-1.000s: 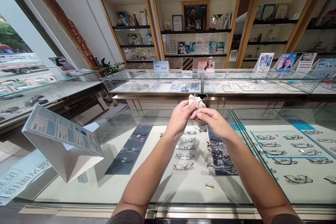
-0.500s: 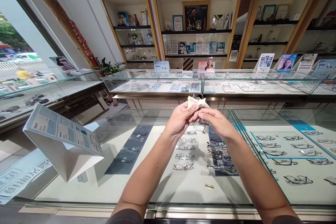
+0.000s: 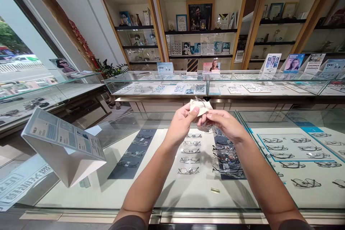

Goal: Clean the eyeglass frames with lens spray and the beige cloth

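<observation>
Above the glass counter, my left hand [image 3: 180, 122] pinches a cream-coloured cloth [image 3: 202, 107], thumb on top. The cloth is folded about part of a pair of eyeglasses [image 3: 209, 128]; a thin rim or temple shows at its upper edge. My right hand [image 3: 225, 124] is closed on the same eyeglasses close beside the cloth, and a clear lens hangs below the fingers. Both hands nearly touch. Just how the fingers grip the frame is hidden.
Under the glass top [image 3: 172, 201] lie rows of eyeglasses [image 3: 188, 160] and a small gold-coloured piece [image 3: 215, 190]. A folded sign [image 3: 64, 140] stands on the left. Across the aisle is another display case [image 3: 161, 88], with wooden-framed shelves [image 3: 202, 32] behind.
Both hands, with the cloth and eyeglasses, have shifted slightly left. The cloth is spread a little differently, and the lens below the fingers has turned.
</observation>
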`<state>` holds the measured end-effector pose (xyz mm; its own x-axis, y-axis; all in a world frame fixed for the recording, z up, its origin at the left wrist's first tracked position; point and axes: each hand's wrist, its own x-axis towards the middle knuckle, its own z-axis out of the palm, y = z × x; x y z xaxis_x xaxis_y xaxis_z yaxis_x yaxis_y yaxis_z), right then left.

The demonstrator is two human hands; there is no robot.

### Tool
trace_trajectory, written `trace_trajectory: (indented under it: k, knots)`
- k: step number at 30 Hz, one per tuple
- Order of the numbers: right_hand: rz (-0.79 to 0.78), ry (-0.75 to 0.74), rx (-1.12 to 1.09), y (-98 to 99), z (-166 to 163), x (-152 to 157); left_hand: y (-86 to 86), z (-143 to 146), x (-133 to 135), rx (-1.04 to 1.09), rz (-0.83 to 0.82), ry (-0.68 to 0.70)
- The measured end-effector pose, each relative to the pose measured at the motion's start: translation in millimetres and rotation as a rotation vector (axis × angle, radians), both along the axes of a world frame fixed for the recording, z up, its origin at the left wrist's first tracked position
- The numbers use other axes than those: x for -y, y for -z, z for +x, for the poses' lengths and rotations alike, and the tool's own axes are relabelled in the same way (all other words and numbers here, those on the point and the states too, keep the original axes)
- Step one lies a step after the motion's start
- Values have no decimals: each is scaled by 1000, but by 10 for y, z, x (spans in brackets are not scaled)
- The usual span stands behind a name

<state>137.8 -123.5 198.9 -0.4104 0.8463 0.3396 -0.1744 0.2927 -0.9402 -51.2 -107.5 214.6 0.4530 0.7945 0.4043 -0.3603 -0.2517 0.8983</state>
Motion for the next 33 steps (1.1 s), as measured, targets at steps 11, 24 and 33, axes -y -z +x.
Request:
trace_trajectory:
  k: [11,24,33]
  knots:
    - [50,-23,109,-34,-56,78,-26,14,45,23,23,-145]
    - [70,-16,125,-80,53,77,-111,-175,-61,-65,100,-102]
    - [70,-62,155,-87,2,122,-34,41,88,7,57,-141]
